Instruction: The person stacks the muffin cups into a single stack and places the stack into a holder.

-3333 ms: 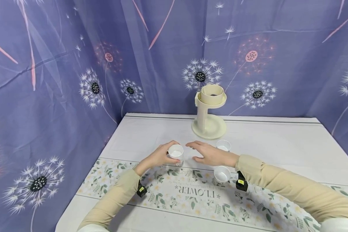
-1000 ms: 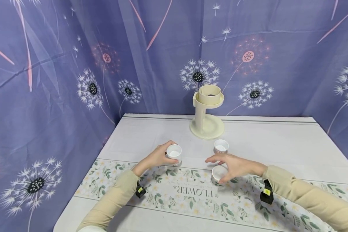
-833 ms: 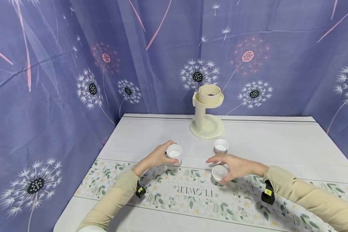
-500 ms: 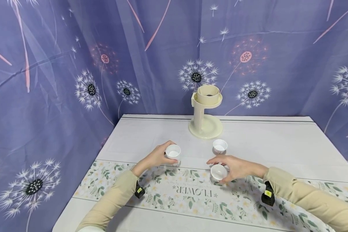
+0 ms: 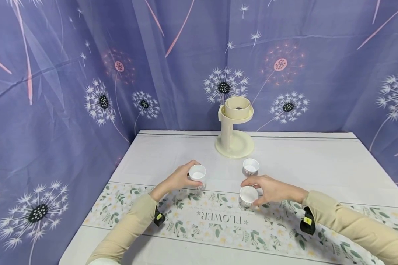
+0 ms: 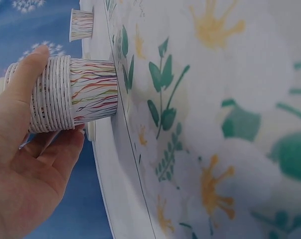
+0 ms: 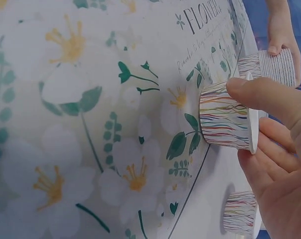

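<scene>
My left hand [image 5: 180, 177] grips a stack of white paper cups [image 6: 51, 94], thumb on one side and fingers on the other. The stack stands upright on the table, several rims nested above a body striped in coloured wavy lines. My right hand [image 5: 268, 189] holds a single striped paper cup [image 7: 227, 117] between thumb and fingers. This cup is upright over the floral band. Another paper cup [image 5: 251, 167] stands just beyond the right hand, touched by neither hand; its striped side also shows low in the right wrist view.
A cream stand [image 5: 227, 134] with a ring-shaped top and a round base is at the back of the table, beyond the cups. The white tablecloth [image 5: 302, 158] has a floral band across it. Purple dandelion curtains [image 5: 179, 73] hang behind and to the left.
My right hand has moved away from the stack to the nearer single cup, and its fingers have drawn in around it. My left hand keeps its grip on the stack.
</scene>
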